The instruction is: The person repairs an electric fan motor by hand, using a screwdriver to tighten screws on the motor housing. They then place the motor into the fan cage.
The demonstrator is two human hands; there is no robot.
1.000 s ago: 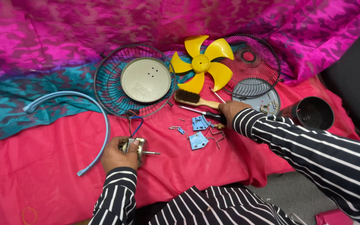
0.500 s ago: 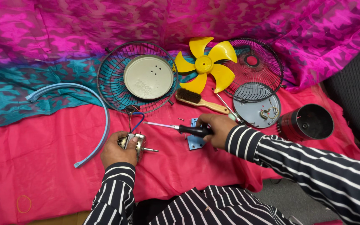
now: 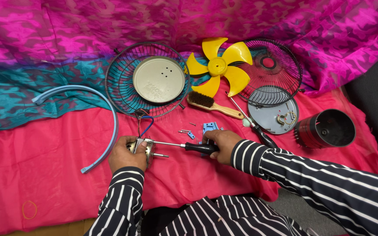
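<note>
Motor (image 3: 141,147), small and metallic, sat on the smooth pink cloth (image 3: 44,175) under your left hand (image 3: 125,153), which gripped it; your right hand (image 3: 222,140) closed around a black-handled screwdriver (image 3: 184,146), its steel tip touching the motor; crumpled magenta and teal fabric lay behind; a glossy yellow fan blade (image 3: 217,66) rested between two wire grilles (image 3: 123,85).

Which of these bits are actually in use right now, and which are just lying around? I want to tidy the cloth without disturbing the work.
In use:
- small motor, held by the left hand
- screwdriver, gripped by the right hand, tip at the motor

Lying about:
- yellow fan blade
- two wire guards
- brush
- second screwdriver
- black housing
- blue rim strip
</note>
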